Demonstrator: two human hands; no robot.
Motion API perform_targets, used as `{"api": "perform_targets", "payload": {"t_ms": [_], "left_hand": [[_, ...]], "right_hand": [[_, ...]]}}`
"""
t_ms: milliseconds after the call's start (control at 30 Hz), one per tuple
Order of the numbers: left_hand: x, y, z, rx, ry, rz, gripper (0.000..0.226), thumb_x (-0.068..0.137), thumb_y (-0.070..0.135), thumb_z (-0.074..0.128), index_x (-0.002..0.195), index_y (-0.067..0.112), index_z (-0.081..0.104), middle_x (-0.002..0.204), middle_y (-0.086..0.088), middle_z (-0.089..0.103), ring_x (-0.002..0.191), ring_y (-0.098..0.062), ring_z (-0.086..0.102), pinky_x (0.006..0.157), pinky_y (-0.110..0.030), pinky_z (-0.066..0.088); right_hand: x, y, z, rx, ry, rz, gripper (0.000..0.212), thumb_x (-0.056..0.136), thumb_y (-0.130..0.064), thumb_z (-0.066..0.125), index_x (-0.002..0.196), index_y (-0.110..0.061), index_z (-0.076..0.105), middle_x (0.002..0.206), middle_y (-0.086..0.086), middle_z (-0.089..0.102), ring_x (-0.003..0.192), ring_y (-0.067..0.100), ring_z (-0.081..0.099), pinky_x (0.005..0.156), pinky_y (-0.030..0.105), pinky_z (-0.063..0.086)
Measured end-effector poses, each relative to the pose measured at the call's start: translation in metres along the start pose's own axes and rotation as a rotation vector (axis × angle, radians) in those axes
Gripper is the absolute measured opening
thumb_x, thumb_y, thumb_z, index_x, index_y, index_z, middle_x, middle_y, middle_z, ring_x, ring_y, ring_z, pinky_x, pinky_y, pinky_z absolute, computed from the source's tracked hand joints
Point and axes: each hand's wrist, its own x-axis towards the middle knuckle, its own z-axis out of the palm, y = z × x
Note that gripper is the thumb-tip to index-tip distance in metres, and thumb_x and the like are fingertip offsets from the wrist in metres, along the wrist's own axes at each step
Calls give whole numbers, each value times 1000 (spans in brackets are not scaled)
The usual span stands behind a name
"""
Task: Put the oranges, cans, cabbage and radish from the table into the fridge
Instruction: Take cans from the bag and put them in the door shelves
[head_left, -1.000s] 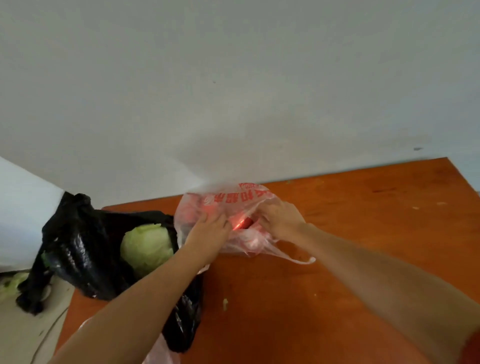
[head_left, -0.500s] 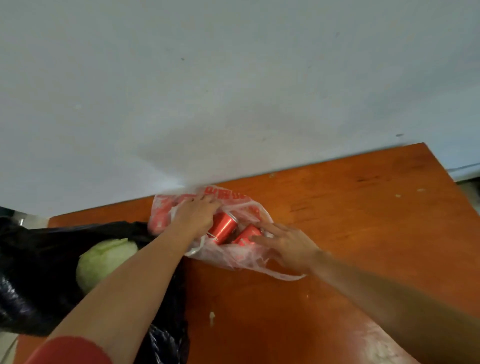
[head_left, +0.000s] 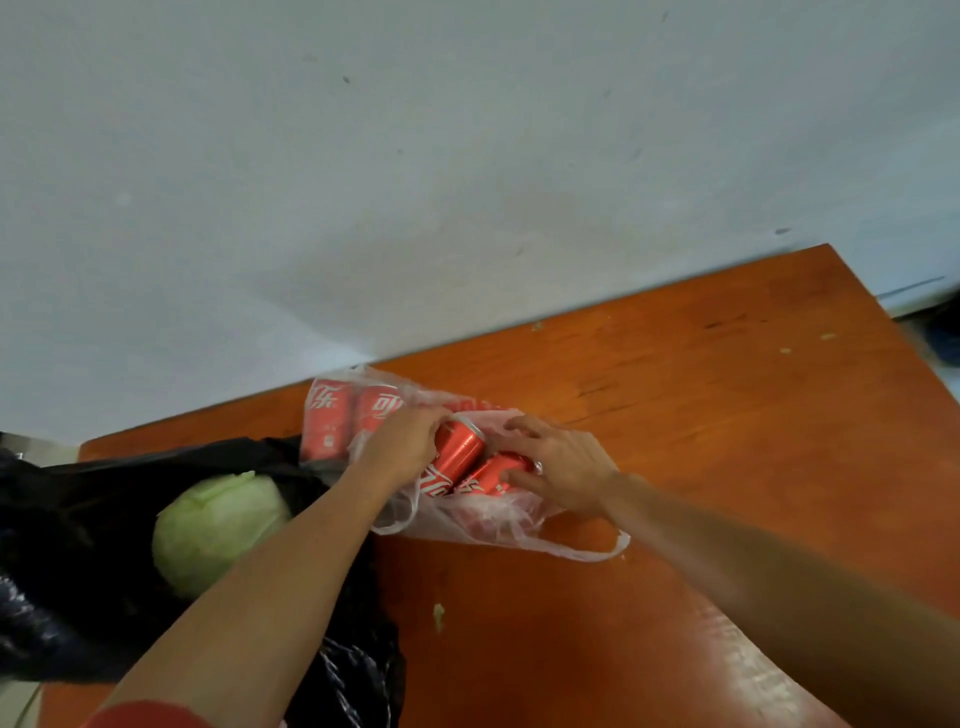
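red cans (head_left: 457, 457): lying in clear bag (head_left: 519, 525) | pale cabbage (head_left: 218, 525): in black bag (head_left: 78, 519)

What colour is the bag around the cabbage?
Black; the bag shows best in the head view.

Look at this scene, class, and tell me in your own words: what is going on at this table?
A person is unpacking groceries on an orange table. Both hands are in a clear plastic bag of red cans: the left hand grips the first can, the right hand curls round the second can beside it. Two more cans lie at the bag's far end. A cabbage sits in an open black bag on the left. No fridge is in view.
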Motion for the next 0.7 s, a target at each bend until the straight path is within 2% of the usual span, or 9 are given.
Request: {"api": "perform_targets", "payload": {"t_ms": [67, 133, 167, 267, 333, 400, 500, 600, 700], "left_hand": [[0, -3, 5, 88, -81, 28, 35, 87, 7, 54, 119, 17, 65, 116, -8, 67, 103, -26, 62, 85, -35, 48], [2, -4, 6, 218, -228, 59, 32, 84, 8, 54, 113, 14, 65, 115, -10, 63, 104, -29, 60, 85, -39, 48], [4, -3, 5, 272, -283, 68, 31, 84, 9, 53, 112, 13, 65, 118, -12, 59, 107, -30, 57, 87, -40, 47], [2, 1, 6, 361, -353, 65, 37, 86, 15, 51, 122, 14, 60, 136, -13, 44, 125, -32, 43, 102, -44, 38], [-10, 4, 11, 323, -331, 54, 46, 89, 18, 52, 135, 17, 50, 143, -9, 38, 130, -28, 38, 107, -42, 34], [-26, 4, 16, 241, -224, 69, 57, 91, 15, 51, 145, 21, 36, 149, -6, 33, 134, -25, 35, 110, -40, 34], [-43, 5, 17, 195, -117, 138, 60, 91, 16, 50, 146, 28, 31, 143, -3, 36, 128, -21, 38, 104, -37, 40], [-51, 13, 20, 183, -152, 176, 60, 91, 19, 50, 146, 29, 31, 135, 0, 42, 121, -18, 43, 99, -34, 42], [-51, 24, 24, 37, -177, 115, 56, 92, 25, 47, 146, 24, 32, 137, -4, 44, 123, -23, 47, 101, -40, 43]], "right_hand": [[-2, 3, -3, -19, -24, -48, 41, 85, -49, 61, 123, -34, 58, 129, -9, 56, 116, 16, 53, 85, 32, 47], [-8, 2, -6, -36, -72, -64, 42, 78, -45, 67, 116, -30, 58, 117, -8, 60, 109, 16, 55, 78, 28, 43], [-11, 0, -5, -48, -96, -69, 47, 76, -45, 68, 118, -29, 55, 117, -7, 58, 109, 16, 54, 78, 28, 42], [-21, -7, 6, -99, -157, -51, 70, 74, -50, 71, 135, -29, 42, 128, -5, 45, 117, 15, 42, 91, 31, 42], [-29, -6, 16, -103, -173, -30, 82, 71, -60, 70, 139, -30, 37, 131, -5, 43, 117, 15, 40, 93, 33, 44], [-37, -3, 25, -72, -154, -21, 87, 68, -68, 67, 140, -34, 34, 135, -8, 45, 116, 13, 41, 92, 32, 45], [-49, 2, 31, 6, -100, 0, 94, 64, -74, 66, 142, -38, 29, 136, -11, 47, 117, 12, 44, 89, 30, 44], [-65, 5, 32, 116, -64, 82, 89, 62, -65, 69, 136, -34, 33, 127, -10, 48, 113, 10, 46, 92, 29, 45], [-89, 14, 35, 301, 3, 197, 86, 58, -58, 78, 129, -30, 40, 114, -15, 43, 100, 3, 52, 84, 24, 51]]}}
